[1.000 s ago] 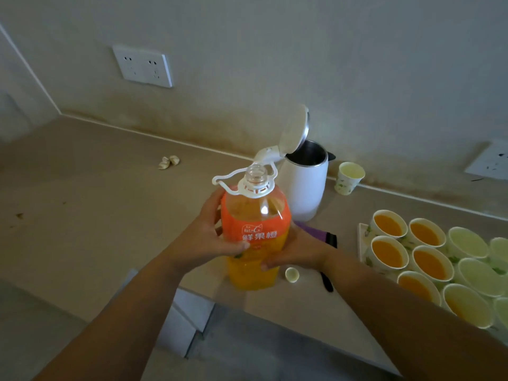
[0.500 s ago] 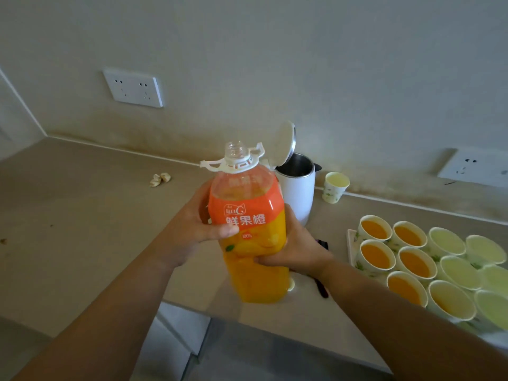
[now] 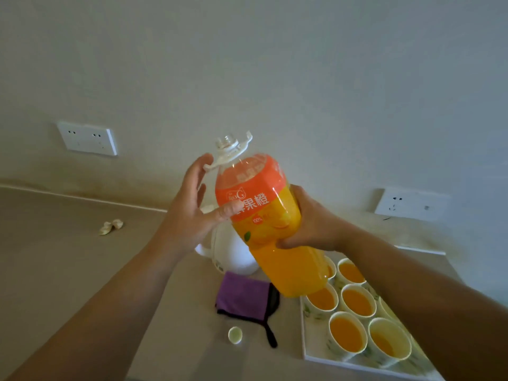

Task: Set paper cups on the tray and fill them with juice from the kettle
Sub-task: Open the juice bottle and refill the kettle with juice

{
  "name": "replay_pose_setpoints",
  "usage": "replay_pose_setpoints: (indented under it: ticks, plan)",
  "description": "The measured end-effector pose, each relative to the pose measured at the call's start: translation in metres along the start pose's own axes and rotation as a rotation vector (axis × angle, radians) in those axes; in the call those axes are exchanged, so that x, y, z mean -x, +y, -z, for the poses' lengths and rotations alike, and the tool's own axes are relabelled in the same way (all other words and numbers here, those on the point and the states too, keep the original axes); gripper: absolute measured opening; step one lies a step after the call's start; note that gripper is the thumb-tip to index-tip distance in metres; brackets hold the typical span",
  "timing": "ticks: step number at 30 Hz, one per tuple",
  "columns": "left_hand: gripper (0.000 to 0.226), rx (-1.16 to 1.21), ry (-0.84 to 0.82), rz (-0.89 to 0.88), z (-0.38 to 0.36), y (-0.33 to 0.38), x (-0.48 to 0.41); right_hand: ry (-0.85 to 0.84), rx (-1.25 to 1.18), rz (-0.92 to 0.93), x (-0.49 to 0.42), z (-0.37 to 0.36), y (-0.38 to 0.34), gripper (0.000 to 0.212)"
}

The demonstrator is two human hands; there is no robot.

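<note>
My right hand (image 3: 310,224) grips the tilted bottle (image 3: 261,185); my left hand (image 3: 189,213) lies open, fingers (image 3: 196,174) straight, thumb on the label. The kettle (image 3: 231,251) sits below them.

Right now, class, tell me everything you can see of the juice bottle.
The bottle is large, clear plastic, with an orange label bearing white characters and a white carry collar at the neck. Its mouth is uncapped. Orange juice fills it to about the label. It is held in the air, tilted, neck up-left, in front of the kettle. The right hand wraps its middle; the left hand lays its thumb on the label, fingers straight by the collar.
</note>
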State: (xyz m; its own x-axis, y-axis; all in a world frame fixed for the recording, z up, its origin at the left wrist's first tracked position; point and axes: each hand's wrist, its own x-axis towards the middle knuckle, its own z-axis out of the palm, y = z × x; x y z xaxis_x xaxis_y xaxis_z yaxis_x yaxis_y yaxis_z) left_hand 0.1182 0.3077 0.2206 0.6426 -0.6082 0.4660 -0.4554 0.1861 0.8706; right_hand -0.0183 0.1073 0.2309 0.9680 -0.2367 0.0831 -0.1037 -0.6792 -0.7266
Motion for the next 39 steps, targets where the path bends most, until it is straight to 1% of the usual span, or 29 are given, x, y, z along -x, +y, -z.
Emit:
replay_pose_setpoints:
  ticks: [2, 5, 6, 9, 13, 14, 17, 19, 21, 25, 29, 33, 36, 39]
  plan:
    - [0.097, 0.017, 0.052, 0.034, -0.025, -0.005, -0.002, -0.025, 0.050, -0.003, -0.002, 0.016, 0.013, 0.102]
    - [0.078, 0.122, 0.149, 0.105, -0.066, -0.010, -0.003, -0.085, 0.122, -0.011, -0.006, 0.039, 0.031, 0.101]
    - [0.077, 0.131, 0.197, 0.123, -0.078, -0.013, -0.004, -0.100, 0.143, -0.013, -0.009, 0.045, 0.036, 0.101]
    - [0.083, 0.156, 0.304, 0.165, -0.114, -0.020, -0.007, -0.157, 0.211, -0.025, -0.014, 0.061, 0.055, 0.103]
    - [0.103, 0.165, 0.338, 0.263, -0.150, -0.027, -0.004, -0.202, 0.283, -0.050, -0.020, 0.074, 0.074, 0.104]
    - [0.104, 0.179, 0.345, 0.286, -0.158, -0.030, -0.004, -0.209, 0.303, -0.055, -0.021, 0.077, 0.077, 0.103]
    - [0.098, 0.240, 0.372, 0.351, -0.174, -0.036, -0.006, -0.230, 0.378, -0.071, -0.025, 0.082, 0.087, 0.102]
    - [0.084, 0.238, 0.401, 0.373, -0.182, -0.043, -0.007, -0.250, 0.432, -0.084, -0.027, 0.083, 0.092, 0.103]
    - [0.078, 0.235, 0.419, 0.389, -0.188, -0.048, -0.009, -0.268, 0.469, -0.105, -0.030, 0.085, 0.095, 0.104]
    - [0.089, 0.251, 0.442, 0.443, -0.191, -0.059, -0.014, -0.298, 0.508, -0.142, -0.040, 0.086, 0.095, 0.106]
    - [0.094, 0.291, 0.434, 0.486, -0.190, -0.069, -0.017, -0.329, 0.579, -0.159, -0.050, 0.086, 0.092, 0.106]
    - [0.108, 0.362, 0.443, 0.539, -0.187, -0.080, -0.020, -0.363, 0.648, -0.184, -0.062, 0.082, 0.089, 0.105]
    - [0.108, 0.389, 0.446, 0.552, -0.184, -0.083, -0.022, -0.377, 0.674, -0.200, -0.069, 0.079, 0.088, 0.105]
    - [0.101, 0.418, 0.456, 0.559, -0.181, -0.089, -0.024, -0.398, 0.687, -0.218, -0.075, 0.075, 0.086, 0.104]
